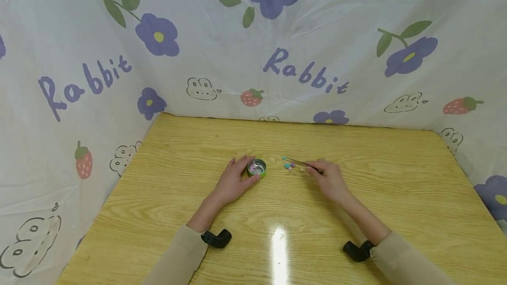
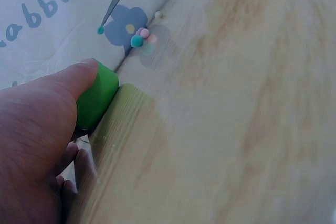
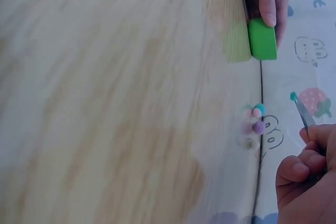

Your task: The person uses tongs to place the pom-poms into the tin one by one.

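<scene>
A small round green tin [image 1: 262, 175] stands upright on the table, its shiny inside holding something pinkish [image 1: 253, 168]. My left hand [image 1: 233, 179] grips it from the left, with the thumb [image 2: 79, 77] against its near side. To the right, my right hand [image 1: 329, 180] pinches a pair of tweezers [image 3: 303, 113]. A small teal ball [image 2: 101, 30] is at the tweezers' tip, raised above the table. Below the tweezers lie a larger teal ball [image 1: 287, 166], a purple ball [image 3: 258, 127], a pink ball [image 1: 290, 169] and a beige ball [image 2: 158, 14].
The wood-grain table [image 1: 245, 232] is glossy and reflects light near its front. A white cloth [image 1: 206, 56] printed with flowers, strawberries and rabbits hangs behind the table and at both sides. Black wrist devices [image 1: 217, 238] sit at both sleeve cuffs.
</scene>
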